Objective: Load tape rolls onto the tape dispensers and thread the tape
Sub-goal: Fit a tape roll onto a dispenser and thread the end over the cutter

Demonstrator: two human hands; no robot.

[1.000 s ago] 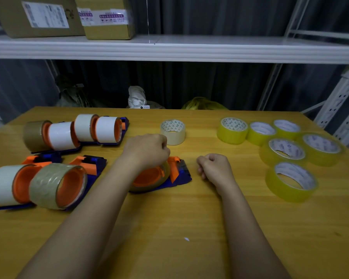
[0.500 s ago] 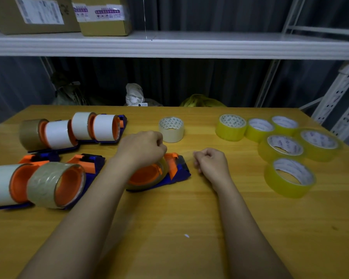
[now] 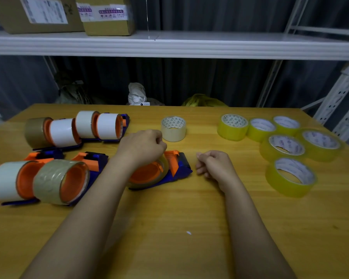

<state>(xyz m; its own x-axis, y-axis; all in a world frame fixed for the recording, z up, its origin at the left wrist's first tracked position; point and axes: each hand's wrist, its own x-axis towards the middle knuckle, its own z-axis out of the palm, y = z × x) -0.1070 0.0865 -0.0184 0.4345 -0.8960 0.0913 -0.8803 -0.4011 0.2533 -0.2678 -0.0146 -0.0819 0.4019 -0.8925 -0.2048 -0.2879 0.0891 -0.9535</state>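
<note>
Our left hand gripped the clear tape roll on the blue dispenser; our right hand, just right, lay curled, holding nothing.

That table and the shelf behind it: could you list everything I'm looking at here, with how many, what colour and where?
Loaded tape dispensers: six, blue and orange, left side of the table in two groups.
Dispenser in hand: one, blue and orange, clear roll on it, table centre.
Pale tape roll: one, cream, lying flat behind the centre dispenser.
Yellow tape rolls: six, lying flat at the right.
Table: one, wooden.
Cardboard boxes: two, brown, on the white shelf.
Left hand: curled over the centre dispenser's roll.
Right hand: curled beside that dispenser; whether it pinches tape is unclear.
</note>
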